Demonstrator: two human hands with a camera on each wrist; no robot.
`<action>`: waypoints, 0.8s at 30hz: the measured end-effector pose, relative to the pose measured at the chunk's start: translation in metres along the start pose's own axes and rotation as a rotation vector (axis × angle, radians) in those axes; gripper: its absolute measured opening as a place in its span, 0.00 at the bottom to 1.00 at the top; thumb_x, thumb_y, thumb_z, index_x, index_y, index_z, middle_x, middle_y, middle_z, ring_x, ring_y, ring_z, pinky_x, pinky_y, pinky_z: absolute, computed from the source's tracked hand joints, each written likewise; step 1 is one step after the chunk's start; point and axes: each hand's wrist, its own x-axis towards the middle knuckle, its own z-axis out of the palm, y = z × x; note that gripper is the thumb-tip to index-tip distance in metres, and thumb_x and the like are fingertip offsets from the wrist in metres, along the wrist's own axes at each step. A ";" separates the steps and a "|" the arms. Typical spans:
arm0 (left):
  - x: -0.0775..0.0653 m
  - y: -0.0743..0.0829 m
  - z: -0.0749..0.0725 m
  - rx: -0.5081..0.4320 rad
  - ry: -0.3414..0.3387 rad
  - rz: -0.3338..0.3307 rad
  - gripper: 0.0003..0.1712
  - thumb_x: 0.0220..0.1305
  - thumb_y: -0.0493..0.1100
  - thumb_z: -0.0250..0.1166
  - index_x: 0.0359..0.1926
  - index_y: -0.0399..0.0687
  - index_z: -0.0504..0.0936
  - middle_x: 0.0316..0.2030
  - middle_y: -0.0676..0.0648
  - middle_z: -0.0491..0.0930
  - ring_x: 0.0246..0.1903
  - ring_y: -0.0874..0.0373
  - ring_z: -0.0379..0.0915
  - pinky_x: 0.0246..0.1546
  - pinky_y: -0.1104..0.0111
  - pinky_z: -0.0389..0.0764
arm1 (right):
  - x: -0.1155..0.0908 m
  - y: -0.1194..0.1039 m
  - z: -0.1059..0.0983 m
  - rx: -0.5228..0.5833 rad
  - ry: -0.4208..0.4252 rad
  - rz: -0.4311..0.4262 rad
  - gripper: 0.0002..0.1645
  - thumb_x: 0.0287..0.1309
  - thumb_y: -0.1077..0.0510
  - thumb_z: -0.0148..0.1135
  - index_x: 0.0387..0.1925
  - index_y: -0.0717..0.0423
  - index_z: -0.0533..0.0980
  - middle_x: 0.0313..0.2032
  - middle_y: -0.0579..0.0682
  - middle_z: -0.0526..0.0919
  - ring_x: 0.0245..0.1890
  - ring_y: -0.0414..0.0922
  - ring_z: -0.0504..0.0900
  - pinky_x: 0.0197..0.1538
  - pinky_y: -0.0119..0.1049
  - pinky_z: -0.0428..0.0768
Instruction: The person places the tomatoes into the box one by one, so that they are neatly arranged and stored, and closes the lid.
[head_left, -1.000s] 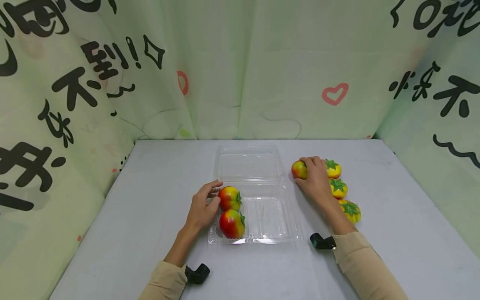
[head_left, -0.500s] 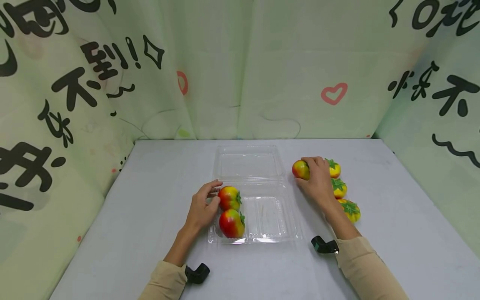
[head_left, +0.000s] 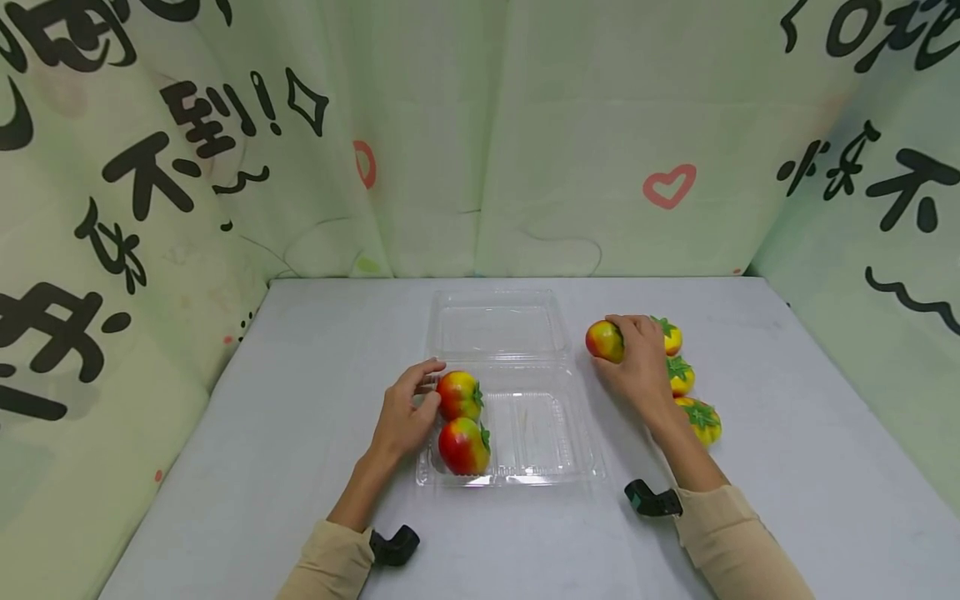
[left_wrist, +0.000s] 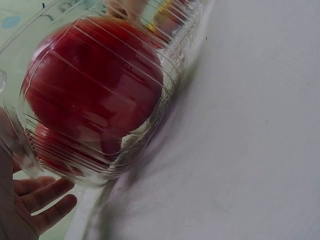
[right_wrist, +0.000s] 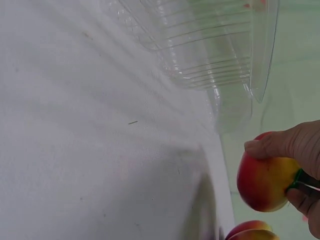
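In the head view, my right hand [head_left: 637, 358] grips a red-and-yellow persimmon [head_left: 603, 341] on the right of the table. The right wrist view shows the thumb pressed to one side of this persimmon [right_wrist: 265, 175], its green calyx towards the palm. Fingers loosely spread, my left hand [head_left: 405, 417] rests along the left edge of a clear plastic clamshell box [head_left: 540, 475]. Inside the box's left half sit two persimmons, the far one [head_left: 459, 395] and the near one [head_left: 464, 447], their leafy ends facing right. The left wrist view shows red fruit [left_wrist: 95, 75] through the ribbed wall.
Beyond the box's base its clear lid [head_left: 495, 325] lies folded back. Right of my right hand, three persimmons stand in a row, including the nearest one [head_left: 701, 419] beside my forearm. A printed curtain [head_left: 555, 167] hangs behind the white table [head_left: 300, 350].
My right hand has shifted slightly to the right with the persimmon in its grip. My left hand and the two persimmons in the box have stayed in place.
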 end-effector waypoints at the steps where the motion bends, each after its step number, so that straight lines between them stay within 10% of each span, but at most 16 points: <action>1: 0.000 0.000 0.000 -0.001 0.000 0.001 0.26 0.60 0.33 0.57 0.60 0.37 0.79 0.63 0.35 0.77 0.52 0.41 0.82 0.56 0.49 0.82 | -0.001 -0.001 0.000 0.002 0.001 0.002 0.35 0.51 0.66 0.74 0.61 0.67 0.73 0.56 0.67 0.72 0.60 0.64 0.66 0.64 0.63 0.70; 24: 0.001 -0.002 0.000 0.001 -0.005 0.003 0.26 0.60 0.33 0.58 0.61 0.36 0.79 0.64 0.35 0.77 0.53 0.40 0.81 0.57 0.49 0.82 | -0.013 -0.015 -0.005 0.005 0.020 0.021 0.36 0.51 0.65 0.75 0.62 0.66 0.73 0.58 0.67 0.72 0.61 0.65 0.66 0.62 0.65 0.72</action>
